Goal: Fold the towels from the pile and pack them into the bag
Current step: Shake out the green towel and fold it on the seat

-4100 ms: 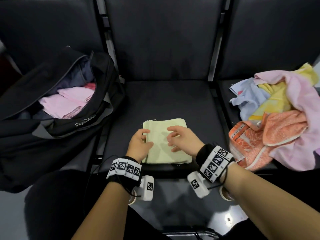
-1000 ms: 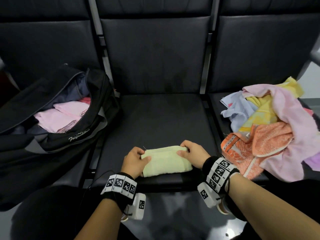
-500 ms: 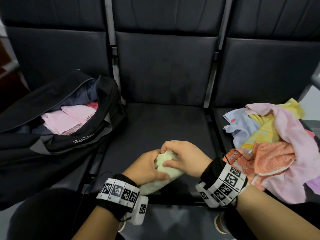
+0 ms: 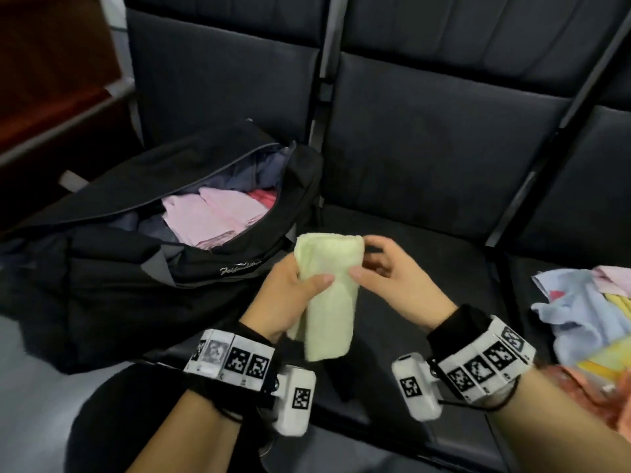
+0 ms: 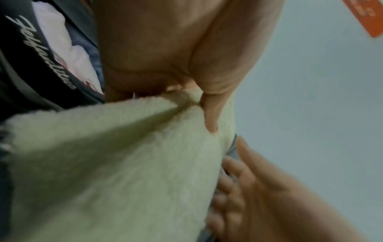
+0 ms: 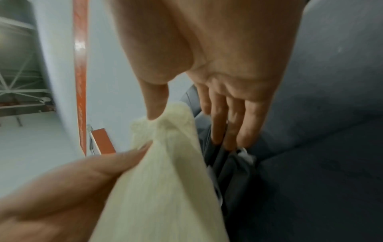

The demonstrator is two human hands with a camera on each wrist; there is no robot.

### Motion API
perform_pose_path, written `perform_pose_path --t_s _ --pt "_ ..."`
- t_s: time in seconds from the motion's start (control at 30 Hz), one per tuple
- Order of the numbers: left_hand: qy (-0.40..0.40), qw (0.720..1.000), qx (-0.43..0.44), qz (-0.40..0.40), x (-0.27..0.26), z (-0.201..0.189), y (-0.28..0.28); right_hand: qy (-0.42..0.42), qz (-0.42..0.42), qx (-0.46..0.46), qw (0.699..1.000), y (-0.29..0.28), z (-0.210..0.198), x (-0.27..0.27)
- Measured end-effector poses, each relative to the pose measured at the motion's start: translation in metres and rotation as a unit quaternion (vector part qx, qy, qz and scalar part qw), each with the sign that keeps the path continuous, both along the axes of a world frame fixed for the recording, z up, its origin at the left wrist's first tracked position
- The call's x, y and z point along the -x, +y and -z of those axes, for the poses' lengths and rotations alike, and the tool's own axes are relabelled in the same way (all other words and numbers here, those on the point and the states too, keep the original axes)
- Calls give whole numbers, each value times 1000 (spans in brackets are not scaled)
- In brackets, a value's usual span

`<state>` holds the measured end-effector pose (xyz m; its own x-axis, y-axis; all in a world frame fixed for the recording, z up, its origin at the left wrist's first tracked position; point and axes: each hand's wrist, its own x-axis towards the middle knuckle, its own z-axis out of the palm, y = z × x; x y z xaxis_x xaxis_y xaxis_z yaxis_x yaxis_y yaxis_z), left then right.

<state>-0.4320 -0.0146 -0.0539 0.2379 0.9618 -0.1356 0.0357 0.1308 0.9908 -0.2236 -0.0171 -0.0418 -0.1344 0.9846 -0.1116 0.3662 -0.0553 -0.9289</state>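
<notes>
Above the front edge of the middle seat, at about 6 o'clock in the head view, a person holds a folded pale yellow towel clear of the cushion, its long side running up and down. The left hand grips it around the middle, thumb laid across the front face and fingers wrapped behind. The right hand sits just at the towel's 3 o'clock edge with the thumb tip touching the cloth; its fingers are loose and spread, curled round nothing, as the right wrist view shows them hanging apart beside the fabric. At 10 o'clock from the towel, a black bag lies unzipped on the left seat, with folded pink towels and some dark cloth showing in its mouth; the held towel's top end is just beside the bag's near rim, not yet inside. Far over at 3 o'clock, on the right seat, the pile of unfolded towels lies in blue, pink, yellow and orange, partly cut off by the frame edge.
</notes>
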Motion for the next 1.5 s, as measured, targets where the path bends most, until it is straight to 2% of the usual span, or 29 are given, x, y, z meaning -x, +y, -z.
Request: perform_pose_path --t_s 0.1,0.17,0.23,0.47,0.67,0.8,0.93,1.07,1.17,1.23,1.37,1.5 --pt "-63 996 35 -48 36 0 21 -2 -91 72 993 17 13 38" --pt "-88 993 44 -71 58 1 37 -2 -124 91 988 32 19 64" --pt "-94 990 48 -93 80 2 54 33 -135 107 985 49 22 90" --pt "-69 965 134 -213 153 3 117 114 -84 105 984 113 22 176" --pt "-22 958 151 -242 207 1 163 135 -57 74 986 168 31 241" --pt "4 945 162 -284 235 21 181 91 -82 70 990 192 49 276" --pt "53 909 286 -297 261 59 182 -15 -174 94 980 201 77 293" --pt "51 888 357 -285 275 91 179 -40 -194 126 972 204 92 303" --pt "37 881 341 -326 281 102 186 -7 -187 131 974 204 94 311" --pt "37 879 309 -361 285 105 192 -10 -215 107 971 203 96 313" --pt "55 883 256 -390 283 105 197 -159 -310 40 937 202 104 310" --pt "74 898 248 -355 275 98 197 -249 -334 28 909 197 108 311"
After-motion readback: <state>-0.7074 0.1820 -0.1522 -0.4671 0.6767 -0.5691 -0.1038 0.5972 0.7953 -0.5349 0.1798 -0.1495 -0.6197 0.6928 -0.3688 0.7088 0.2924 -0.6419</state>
